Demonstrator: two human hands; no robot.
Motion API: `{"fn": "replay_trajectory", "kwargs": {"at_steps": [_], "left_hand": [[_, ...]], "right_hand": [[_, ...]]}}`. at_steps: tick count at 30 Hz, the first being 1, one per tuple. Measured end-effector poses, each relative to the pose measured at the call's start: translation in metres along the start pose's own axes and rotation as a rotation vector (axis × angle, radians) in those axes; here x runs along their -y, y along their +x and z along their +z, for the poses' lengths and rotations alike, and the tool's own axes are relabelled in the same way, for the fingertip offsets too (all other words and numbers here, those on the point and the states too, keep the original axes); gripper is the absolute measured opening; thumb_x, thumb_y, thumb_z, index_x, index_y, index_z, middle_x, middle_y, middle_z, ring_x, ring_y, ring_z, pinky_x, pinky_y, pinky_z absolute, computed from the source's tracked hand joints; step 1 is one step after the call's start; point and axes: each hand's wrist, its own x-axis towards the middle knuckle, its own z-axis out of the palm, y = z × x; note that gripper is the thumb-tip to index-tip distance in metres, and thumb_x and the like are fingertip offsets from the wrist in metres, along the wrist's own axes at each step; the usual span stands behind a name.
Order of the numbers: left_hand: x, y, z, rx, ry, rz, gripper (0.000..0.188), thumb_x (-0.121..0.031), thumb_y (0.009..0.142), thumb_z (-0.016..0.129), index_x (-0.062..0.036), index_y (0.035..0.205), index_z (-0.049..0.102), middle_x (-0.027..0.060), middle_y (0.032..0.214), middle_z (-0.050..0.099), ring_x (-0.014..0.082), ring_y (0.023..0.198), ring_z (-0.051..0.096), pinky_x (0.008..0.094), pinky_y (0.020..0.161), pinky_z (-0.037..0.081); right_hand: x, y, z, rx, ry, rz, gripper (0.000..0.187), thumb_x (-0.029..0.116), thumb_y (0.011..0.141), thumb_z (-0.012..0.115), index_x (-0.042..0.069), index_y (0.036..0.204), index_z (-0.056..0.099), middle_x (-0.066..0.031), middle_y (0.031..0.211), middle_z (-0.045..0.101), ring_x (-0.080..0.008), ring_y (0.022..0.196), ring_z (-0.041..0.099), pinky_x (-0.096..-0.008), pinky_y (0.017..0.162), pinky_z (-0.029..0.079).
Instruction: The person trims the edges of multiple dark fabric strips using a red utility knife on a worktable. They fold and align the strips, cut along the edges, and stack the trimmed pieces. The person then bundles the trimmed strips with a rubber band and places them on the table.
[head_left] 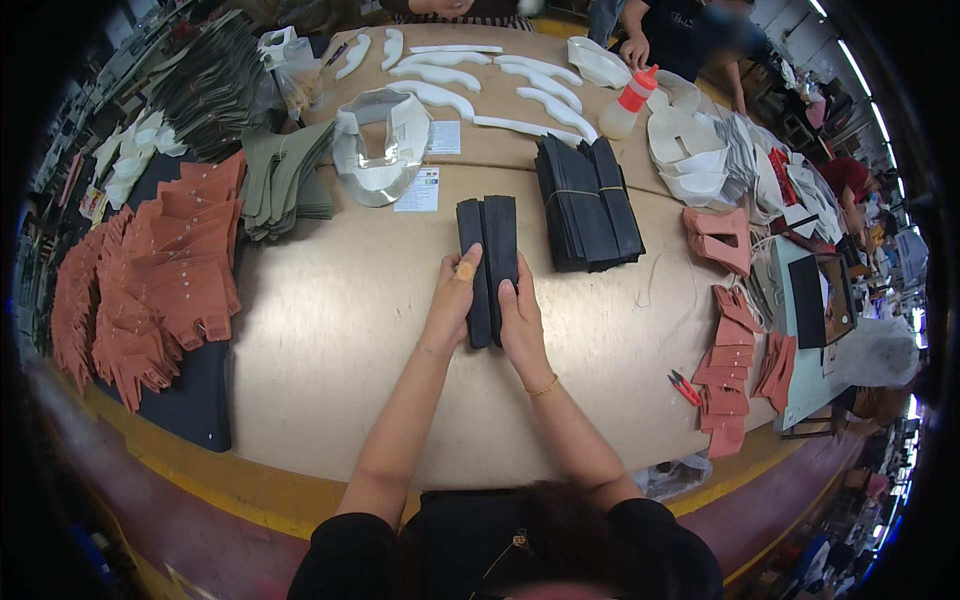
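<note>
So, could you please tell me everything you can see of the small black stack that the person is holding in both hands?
The small black stack is a bunch of long, narrow, flat black pieces, matt like fabric or thin leather, set side by side. It lies lengthwise away from the person on the tan table. The left hand grips its left edge, thumb on top; the right hand presses its right edge. Its far end is free. A larger banded black bundle lies apart, to its right.
</note>
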Motion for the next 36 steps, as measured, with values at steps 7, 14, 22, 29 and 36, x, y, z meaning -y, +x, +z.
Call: {"fn": "replay_trajectory", "kwargs": {"at_steps": [7, 14, 22, 29, 36], "left_hand": [[0.01, -0.02, 0.002, 0.163, 0.042, 0.084, 0.056, -0.022, 0.082, 0.075, 0.0037, 0.12, 0.044, 0.0102, 0.105, 0.059, 0.0156, 0.092, 0.061, 0.0284, 0.08, 0.052], [0.019, -0.043, 0.002, 0.194, -0.066, -0.109, 0.046, -0.01, 0.077, 0.076, 0.0019, 0.115, 0.055, 0.009, 0.105, 0.063, 0.0183, 0.093, 0.063, 0.0305, 0.082, 0.052], [0.028, -0.084, -0.025, 0.207, -0.051, -0.218, 0.062, -0.017, 0.074, 0.077, 0.0094, 0.123, 0.048, 0.0196, 0.112, 0.061, 0.0283, 0.101, 0.062, 0.0384, 0.09, 0.052], [0.057, -0.115, -0.056, 0.249, -0.279, -0.33, 0.072, -0.023, 0.072, 0.08, 0.005, 0.129, 0.045, 0.0185, 0.12, 0.059, 0.0285, 0.106, 0.062, 0.0416, 0.091, 0.054], [0.069, -0.139, -0.031, 0.222, -0.287, -0.379, 0.072, -0.02, 0.072, 0.079, 0.0083, 0.129, 0.045, 0.0208, 0.12, 0.058, 0.0298, 0.107, 0.061, 0.0411, 0.095, 0.051]], "right_hand": [[0.005, -0.024, -0.015, 0.074, -0.312, 0.068, 0.052, 0.026, 0.101, 0.037, 0.002, 0.146, 0.029, -0.0183, 0.143, 0.039, -0.0326, 0.131, 0.034, -0.0393, 0.11, 0.024], [0.0, -0.046, -0.033, 0.151, -0.41, -0.022, 0.059, 0.032, 0.098, 0.041, 0.005, 0.148, 0.025, -0.0147, 0.15, 0.031, -0.0361, 0.137, 0.025, -0.0458, 0.111, 0.019], [0.002, -0.053, -0.138, -0.11, -0.381, -0.158, 0.028, 0.016, 0.093, 0.053, 0.002, 0.115, 0.061, -0.0167, 0.118, 0.06, -0.0323, 0.109, 0.053, -0.039, 0.099, 0.039], [-0.046, 0.01, -0.301, -0.67, -0.944, 0.13, 0.032, 0.019, 0.086, 0.064, 0.0, 0.112, 0.06, -0.0215, 0.12, 0.052, -0.0372, 0.104, 0.057, -0.0441, 0.09, 0.047], [-0.054, 0.035, -0.321, -0.69, -1.163, 0.54, 0.026, 0.029, 0.085, 0.065, 0.004, 0.092, 0.065, -0.0168, 0.094, 0.063, -0.0378, 0.093, 0.063, -0.0465, 0.08, 0.051]]}}
